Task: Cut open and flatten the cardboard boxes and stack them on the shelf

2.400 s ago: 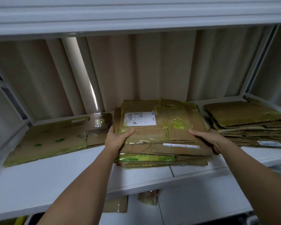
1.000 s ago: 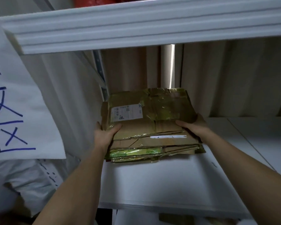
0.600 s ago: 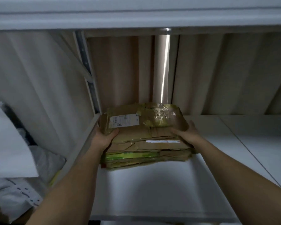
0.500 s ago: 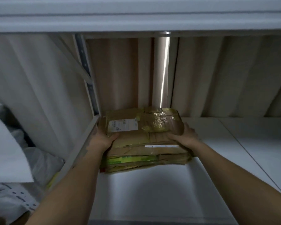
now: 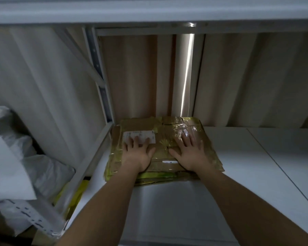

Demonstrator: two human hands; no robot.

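Spanning the lower half of the view, the white shelf [image 5: 256, 166] runs from its left frame rail to the right edge, with a seam line crossing its right part. Behind it hangs a pale curtain [image 5: 238, 77], split by 1 bright vertical strip of light. Overhead sits the underside of another white shelf board [image 5: 149, 9]. To the left, outside the frame, lie crumpled white bags [image 5: 25, 166] with something yellow just below the rail.

At the back left corner of the shelf rests the stack of flattened cardboard boxes [image 5: 208, 144], its left edge just beside the rail and its far edge near the curtain. Yellow-green tape shines across the top sheet, and a white shipping label [image 5: 140, 135] sits on the upper left part.

Both bare forearms reach in from below. The left hand [image 5: 138, 153] lies flat on top of the stack, fingers straight and spread, fingertips on the label. The right hand [image 5: 190, 153] lies flat beside it on the taped area, fingers likewise extended, palm down. Neither hand curls around anything.
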